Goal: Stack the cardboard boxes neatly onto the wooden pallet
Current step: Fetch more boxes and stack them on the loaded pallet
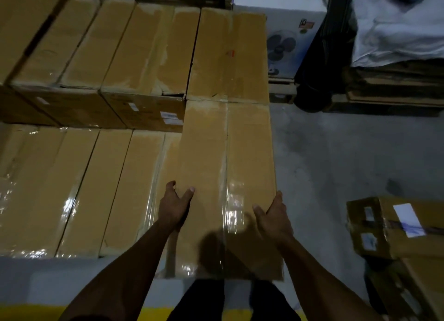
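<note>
Low in the middle of the frame, a long cardboard box (228, 176) lies lengthwise away from the person, its far end touching a taller box (228, 56) in the back row. Its near end hangs over the floor (336, 164) past the front row of boxes (84, 188) beside it at lower left. The left hand (174, 206) grips the box's left edge, thumb spread on the top face and fingers curled down over the side. The right hand (272, 216) holds the right edge the same way, thumb on top, fingers wrapped out of sight. Shiny tape runs down the box's middle seam. At upper left a higher row of boxes (96, 44) stands packed side by side. A white fan carton (286, 39) sits at upper right, and other labelled cartons (396, 227) lie at lower right. I cannot make out the pallet under the stack.
</note>
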`<state>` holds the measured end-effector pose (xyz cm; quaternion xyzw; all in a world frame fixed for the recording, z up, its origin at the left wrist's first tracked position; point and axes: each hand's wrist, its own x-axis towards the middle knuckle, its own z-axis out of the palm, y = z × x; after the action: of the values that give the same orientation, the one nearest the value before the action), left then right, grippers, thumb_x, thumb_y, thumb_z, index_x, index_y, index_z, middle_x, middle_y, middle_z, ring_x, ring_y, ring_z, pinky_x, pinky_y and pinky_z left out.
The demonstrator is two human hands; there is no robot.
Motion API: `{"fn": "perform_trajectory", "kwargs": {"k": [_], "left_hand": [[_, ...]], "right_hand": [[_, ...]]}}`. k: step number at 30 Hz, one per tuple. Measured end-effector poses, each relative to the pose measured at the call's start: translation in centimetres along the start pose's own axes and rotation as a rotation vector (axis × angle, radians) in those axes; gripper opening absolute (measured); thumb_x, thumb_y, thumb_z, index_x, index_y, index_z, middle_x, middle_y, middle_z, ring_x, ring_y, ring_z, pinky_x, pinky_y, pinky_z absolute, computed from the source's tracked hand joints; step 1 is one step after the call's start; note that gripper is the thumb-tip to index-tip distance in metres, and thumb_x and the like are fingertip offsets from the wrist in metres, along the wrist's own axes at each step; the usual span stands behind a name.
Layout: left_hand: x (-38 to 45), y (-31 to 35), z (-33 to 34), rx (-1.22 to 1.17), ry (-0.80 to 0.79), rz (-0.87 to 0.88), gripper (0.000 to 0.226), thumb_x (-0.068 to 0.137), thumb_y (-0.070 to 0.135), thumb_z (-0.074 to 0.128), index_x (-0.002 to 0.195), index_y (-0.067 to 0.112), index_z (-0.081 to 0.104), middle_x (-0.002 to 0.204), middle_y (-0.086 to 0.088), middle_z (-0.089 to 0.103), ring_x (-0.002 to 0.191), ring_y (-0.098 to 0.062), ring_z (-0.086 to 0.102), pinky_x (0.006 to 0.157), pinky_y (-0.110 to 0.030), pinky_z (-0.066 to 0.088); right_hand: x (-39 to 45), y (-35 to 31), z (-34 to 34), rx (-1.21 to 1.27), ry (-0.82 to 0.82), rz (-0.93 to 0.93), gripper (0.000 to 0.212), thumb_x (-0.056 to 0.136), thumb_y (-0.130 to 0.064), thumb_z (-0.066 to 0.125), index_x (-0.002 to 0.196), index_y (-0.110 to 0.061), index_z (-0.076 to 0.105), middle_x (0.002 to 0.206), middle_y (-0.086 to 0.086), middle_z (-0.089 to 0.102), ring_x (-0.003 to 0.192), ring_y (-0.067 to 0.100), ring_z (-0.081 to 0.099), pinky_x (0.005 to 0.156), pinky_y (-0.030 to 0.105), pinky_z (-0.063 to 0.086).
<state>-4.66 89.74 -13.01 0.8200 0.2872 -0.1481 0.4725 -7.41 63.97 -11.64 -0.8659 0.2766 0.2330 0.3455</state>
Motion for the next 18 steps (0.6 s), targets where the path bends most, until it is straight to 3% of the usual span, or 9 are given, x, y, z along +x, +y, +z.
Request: {"fn": "perform_trajectory", "kwargs": {"k": [5, 10, 18], "left_hand": [[-5.5, -2.2, -1.3, 0.113, -0.085, 0.014, 0.062, 0.095, 0.037, 0.062, 0.142, 0.005, 0.038, 0.13, -0.017, 0.06, 0.116, -0.037, 0.058, 0.091, -0.034, 0.044], [-9.4, -6.2, -1.9, 0.18, -0.129, -0.004, 0.069, 0.093, 0.041, 0.064, 0.146, 0.008, 0.034, 0.124, -0.018, 0.063, 0.111, -0.037, 0.06, 0.089, -0.038, 0.047], [-13.2, -10.1, -1.7, 0.067, -0.103, -0.02, 0.044, 0.094, 0.048, 0.059, 0.111, 0.008, 0.057, 0.092, -0.009, 0.066, 0.086, -0.026, 0.062, 0.074, -0.032, 0.044]], "right_hand": [[-5.3, 2.8, 0.1, -0.064, -0.066, 0.01, 0.086, 0.093, -0.039, 0.062, 0.154, -0.026, 0.004, 0.149, 0.012, 0.038, 0.125, 0.037, 0.05, 0.103, 0.055, 0.045], [-8.7, 5.7, -0.3, -0.258, -0.179, -0.09, 0.091, 0.095, -0.031, 0.061, 0.158, -0.028, -0.006, 0.156, 0.014, 0.023, 0.124, 0.036, 0.053, 0.1, 0.045, 0.047], [-9.9, 8.7, -0.1, -0.305, -0.241, -0.205, 0.108, 0.086, -0.027, 0.074, 0.158, -0.027, -0.005, 0.155, 0.017, 0.019, 0.126, 0.039, 0.048, 0.103, 0.045, 0.046]]}}
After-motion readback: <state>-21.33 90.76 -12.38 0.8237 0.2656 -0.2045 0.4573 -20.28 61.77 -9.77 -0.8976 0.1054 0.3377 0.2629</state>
